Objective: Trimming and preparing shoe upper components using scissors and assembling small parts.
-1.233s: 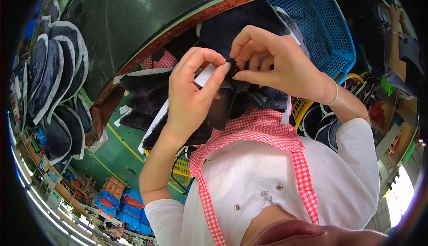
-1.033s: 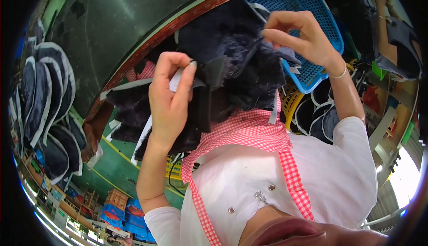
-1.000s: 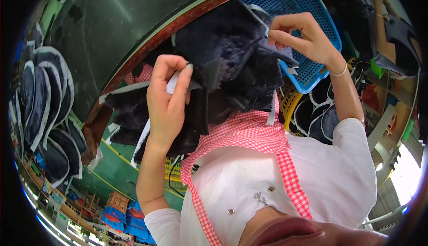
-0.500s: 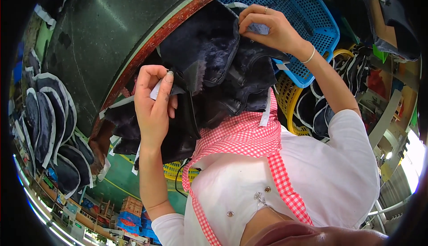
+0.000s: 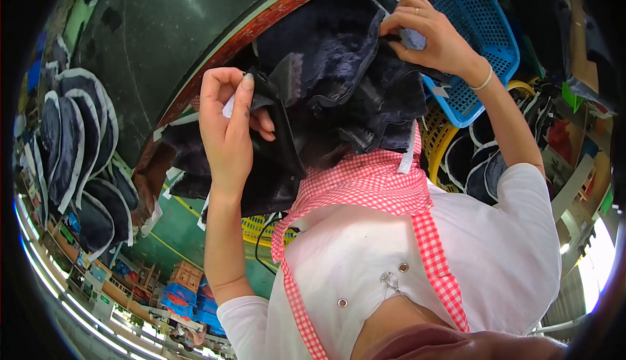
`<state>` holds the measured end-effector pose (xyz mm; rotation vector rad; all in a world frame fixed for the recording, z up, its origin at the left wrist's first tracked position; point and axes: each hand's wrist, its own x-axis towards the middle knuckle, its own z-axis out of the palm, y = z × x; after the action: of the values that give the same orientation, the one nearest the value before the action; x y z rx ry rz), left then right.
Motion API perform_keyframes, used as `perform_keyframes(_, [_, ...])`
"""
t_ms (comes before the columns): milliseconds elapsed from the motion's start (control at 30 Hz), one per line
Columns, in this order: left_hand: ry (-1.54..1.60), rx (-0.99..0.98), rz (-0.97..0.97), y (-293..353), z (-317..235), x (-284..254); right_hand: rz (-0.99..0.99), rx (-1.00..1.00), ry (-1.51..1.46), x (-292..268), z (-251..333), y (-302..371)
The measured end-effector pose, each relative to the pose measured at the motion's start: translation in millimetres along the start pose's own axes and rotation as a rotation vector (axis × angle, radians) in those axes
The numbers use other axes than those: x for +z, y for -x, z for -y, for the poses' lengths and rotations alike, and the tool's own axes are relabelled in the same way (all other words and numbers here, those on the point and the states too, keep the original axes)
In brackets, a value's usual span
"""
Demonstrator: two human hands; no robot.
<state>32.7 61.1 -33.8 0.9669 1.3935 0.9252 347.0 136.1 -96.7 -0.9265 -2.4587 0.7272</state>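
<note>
A large piece of dark navy plush fabric [image 5: 319,40] with black lining spreads over my lap between both hands. My left hand [image 5: 228,112] pinches its left edge between thumb and bent fingers, with a bit of pale material showing inside the grip. At the upper right my right hand [image 5: 433,37] closes on the fabric's other edge, a pale blue-grey scrap [image 5: 412,39] visible by the fingers. Folds of the fabric hang over my red checked apron [image 5: 358,190]. A white strip [image 5: 407,158] dangles from its lower right side.
A dark worktable [image 5: 150,53] with a worn red rim [image 5: 228,44] curves along the upper left. Beyond my right hand is a blue plastic basket [image 5: 463,8]. A yellow basket [image 5: 435,138] stands near dark, white-edged pieces [image 5: 482,164]. More such pieces [image 5: 81,138] are stacked at left.
Both hands have risen slightly; my right hand has moved further right with the fabric edge. The fabric looks stretched wider between them. Both grips stay closed.
</note>
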Motion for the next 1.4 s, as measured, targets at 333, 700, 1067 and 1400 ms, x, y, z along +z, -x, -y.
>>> perform_keyframes(333, [0.07, -0.02, -0.012, 3, 0, -12, -0.043, -0.227, -0.11, -21, 80, -69])
perform_keyframes(700, [0.245, -0.155, 0.137, 1, -1, -42, 0.133, 0.219, -0.51, 15, 116, -103])
perform_keyframes(1067, [0.342, -0.203, 0.187, 0, 6, -48, 0.16, 0.196, -0.46, 13, 128, -116])
perform_keyframes(1400, [0.303, -0.213, 0.204, 2, 6, -49, 0.297, 0.207, -0.485, 10, 131, -119])
